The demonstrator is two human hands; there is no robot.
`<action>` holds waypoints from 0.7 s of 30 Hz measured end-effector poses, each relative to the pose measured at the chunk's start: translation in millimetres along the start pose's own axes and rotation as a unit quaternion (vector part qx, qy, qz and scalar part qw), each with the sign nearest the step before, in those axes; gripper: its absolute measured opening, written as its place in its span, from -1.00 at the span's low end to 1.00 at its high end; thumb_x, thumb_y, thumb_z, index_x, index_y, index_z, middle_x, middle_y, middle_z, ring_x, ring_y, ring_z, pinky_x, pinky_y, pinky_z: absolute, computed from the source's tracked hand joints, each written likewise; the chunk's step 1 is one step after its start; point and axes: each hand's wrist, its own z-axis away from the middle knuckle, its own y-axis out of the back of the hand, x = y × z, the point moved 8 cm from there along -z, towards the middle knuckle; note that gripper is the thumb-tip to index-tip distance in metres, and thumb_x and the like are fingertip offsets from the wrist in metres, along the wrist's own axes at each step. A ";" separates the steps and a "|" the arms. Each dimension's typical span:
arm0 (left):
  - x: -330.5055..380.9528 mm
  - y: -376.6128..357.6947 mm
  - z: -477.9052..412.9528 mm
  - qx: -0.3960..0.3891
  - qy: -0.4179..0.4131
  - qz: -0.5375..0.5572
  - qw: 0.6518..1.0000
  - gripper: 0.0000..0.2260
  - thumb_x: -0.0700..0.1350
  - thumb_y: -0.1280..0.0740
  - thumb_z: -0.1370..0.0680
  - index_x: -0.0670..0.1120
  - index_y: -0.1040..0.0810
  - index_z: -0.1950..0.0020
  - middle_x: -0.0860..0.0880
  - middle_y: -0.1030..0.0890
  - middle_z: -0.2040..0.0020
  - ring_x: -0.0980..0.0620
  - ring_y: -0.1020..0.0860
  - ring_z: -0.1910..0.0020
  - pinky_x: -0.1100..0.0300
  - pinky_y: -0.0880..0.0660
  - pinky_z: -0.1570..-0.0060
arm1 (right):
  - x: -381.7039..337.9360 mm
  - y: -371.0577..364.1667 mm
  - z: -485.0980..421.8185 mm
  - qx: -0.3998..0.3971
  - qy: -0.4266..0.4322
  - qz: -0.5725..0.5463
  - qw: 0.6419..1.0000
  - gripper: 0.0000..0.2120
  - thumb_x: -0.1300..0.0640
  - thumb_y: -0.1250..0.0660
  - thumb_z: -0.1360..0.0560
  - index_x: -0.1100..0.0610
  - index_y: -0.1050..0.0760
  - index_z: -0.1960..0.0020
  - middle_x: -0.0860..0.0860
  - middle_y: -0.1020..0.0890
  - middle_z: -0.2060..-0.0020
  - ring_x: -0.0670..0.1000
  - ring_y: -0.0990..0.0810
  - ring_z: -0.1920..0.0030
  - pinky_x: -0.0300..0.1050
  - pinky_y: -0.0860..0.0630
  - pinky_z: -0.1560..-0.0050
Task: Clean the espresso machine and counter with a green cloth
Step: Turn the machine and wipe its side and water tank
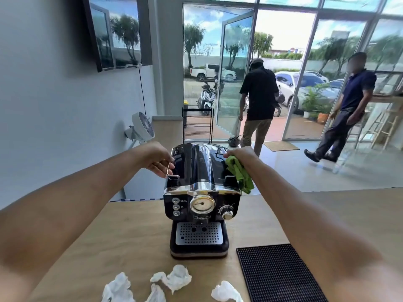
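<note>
Far left, a dark wall screen (113, 33) hangs on the pale wall, its top cut by the frame; below it, a small white fan (142, 126) on a bracket. Now the left hand (158, 161): fingers curled round the thin wire rail (168, 170) on the left edge of the espresso machine (201, 192) top, fingertips partly out of sight behind it. The machine stands upright midway along the wooden counter (130, 232), black and chrome, round gauge facing the camera, drip grille below; its back is hidden and the spout area under the panel is too dark to make out. On its top right edge, the right hand (239, 154) grips the green cloth (238, 174), bunched and hanging down over the machine's right shoulder; the cloth covers the fingertips, so whether they touch the rail there I can't tell. Near edge of the counter: crumpled white tissues (174, 277), several cut off by the bottom of the frame. Right of them, a black ribbed bar mat (277, 275), also cut off below. Beyond, pale floor, glass walls, an open glass door (234, 73); one person (258, 101) in black mid-stride in the doorway, back turned, another (349, 105) in dark blue by the right-hand glass; cars outside, blurred
</note>
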 end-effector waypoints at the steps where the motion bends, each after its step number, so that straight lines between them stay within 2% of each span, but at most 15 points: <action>1: -0.7 -0.2 1.3 0.000 0.000 0.001 1.000 -0.81 -0.21 -0.27 -0.59 -0.28 -0.54 0.16 -0.17 -0.64 0.38 -0.06 -0.62 0.39 0.14 -0.61 0.44 | -0.1 -0.6 -0.7 -0.001 0.001 0.004 1.000 -0.69 0.23 -0.47 -0.40 0.40 -0.60 -0.07 0.17 -0.60 0.34 0.05 -0.56 0.46 -0.10 -0.58 0.36; 5: -1.8 0.1 2.0 0.022 0.000 0.007 1.000 -0.81 -0.20 -0.27 -0.59 -0.27 -0.54 0.17 -0.17 -0.62 0.28 -0.07 -0.62 0.34 0.11 -0.62 0.37 | 0.3 -0.7 -2.8 0.005 -0.003 0.016 1.000 -0.67 0.25 -0.49 -0.39 0.41 -0.56 -0.08 0.19 -0.60 0.36 0.06 -0.56 0.50 -0.15 -0.54 0.44; 9: -2.1 -0.8 2.6 0.014 0.004 0.009 1.000 -0.83 -0.21 -0.27 -0.59 -0.27 -0.54 0.14 -0.18 -0.62 0.23 -0.09 -0.62 0.27 0.07 -0.62 0.25 | -0.6 2.6 -3.9 0.011 -0.005 0.039 0.999 -0.70 0.20 -0.49 -0.39 0.35 -0.57 -0.04 0.20 -0.62 0.26 0.10 -0.59 0.38 -0.07 -0.59 0.27; 12: -1.5 0.0 6.1 0.006 0.007 0.006 1.000 -0.84 -0.21 -0.28 -0.59 -0.27 -0.55 0.12 -0.20 -0.63 0.17 -0.11 -0.62 0.23 0.04 -0.62 0.17 | -0.8 3.1 -4.1 0.007 -0.003 0.064 0.998 -0.74 0.18 -0.48 -0.39 0.33 -0.56 0.01 0.20 -0.64 0.25 0.11 -0.62 0.33 -0.06 -0.62 0.24; 15: 0.4 0.4 8.9 -0.002 0.010 -0.015 1.000 -0.84 -0.20 -0.27 -0.59 -0.27 -0.56 0.10 -0.19 -0.64 0.17 -0.06 -0.65 0.32 0.08 -0.64 0.27 | -3.4 4.7 -5.4 0.018 0.010 0.093 0.995 -0.72 0.19 -0.44 -0.38 0.36 -0.55 0.00 0.26 -0.68 0.13 0.18 -0.68 0.18 0.04 -0.65 0.07; 18: 1.1 5.2 8.3 0.011 0.007 -0.019 1.000 -0.88 -0.20 -0.30 -0.57 -0.23 -0.54 0.10 -0.15 -0.61 0.24 -0.02 -0.63 0.42 0.13 -0.60 0.44 | -32.3 18.2 1.1 0.076 0.065 0.188 0.977 -0.86 0.17 -0.36 -0.44 0.27 -0.51 0.18 0.19 -0.61 0.20 0.11 -0.57 0.24 -0.06 -0.53 0.18; 20: 1.2 8.0 7.5 0.026 0.007 -0.013 1.000 -0.89 -0.17 -0.32 -0.56 -0.17 -0.51 0.14 -0.09 -0.57 0.27 0.00 -0.58 0.37 0.11 -0.58 0.39 | -55.4 24.0 8.1 0.087 0.098 0.163 0.978 -0.79 0.09 -0.40 -0.45 0.25 -0.54 0.19 0.16 -0.61 0.22 0.10 -0.56 0.25 -0.04 -0.55 0.16; 21: 1.4 9.5 6.2 0.035 0.005 -0.008 0.999 -0.88 -0.17 -0.33 -0.56 -0.15 -0.50 0.16 -0.07 -0.55 0.28 0.01 -0.56 0.36 0.11 -0.56 0.37 | -64.3 21.2 11.3 0.061 0.108 0.111 0.986 -0.75 0.06 -0.44 -0.45 0.27 -0.57 0.14 0.16 -0.62 0.24 0.09 -0.58 0.27 -0.03 -0.59 0.14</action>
